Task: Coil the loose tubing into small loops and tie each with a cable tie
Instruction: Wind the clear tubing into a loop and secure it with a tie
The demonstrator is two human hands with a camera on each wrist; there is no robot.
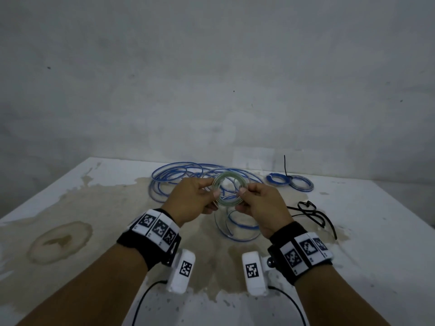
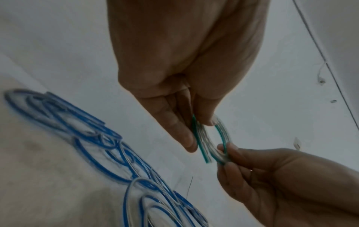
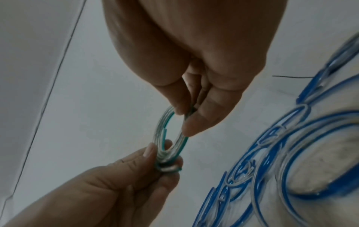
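Observation:
A small coil of clear tubing with a green stripe (image 1: 227, 189) is held upright above the table between both hands. My left hand (image 1: 213, 188) pinches its left side; in the left wrist view the left hand (image 2: 198, 133) has thumb and fingers on the coil (image 2: 221, 133), a loose green end pointing down. My right hand (image 1: 244, 189) pinches the right side; the right wrist view shows the right hand (image 3: 184, 119) gripping the coil (image 3: 161, 135). Loose blue-striped tubing (image 1: 179, 180) sprawls on the table behind and under the hands.
Two small tied coils (image 1: 290, 181) lie at the back right, a black tie tail (image 1: 285, 165) sticking up. Loose black cable ties (image 1: 310, 212) lie right of my right hand. The white table (image 1: 94, 208) is stained; a grey wall stands behind it.

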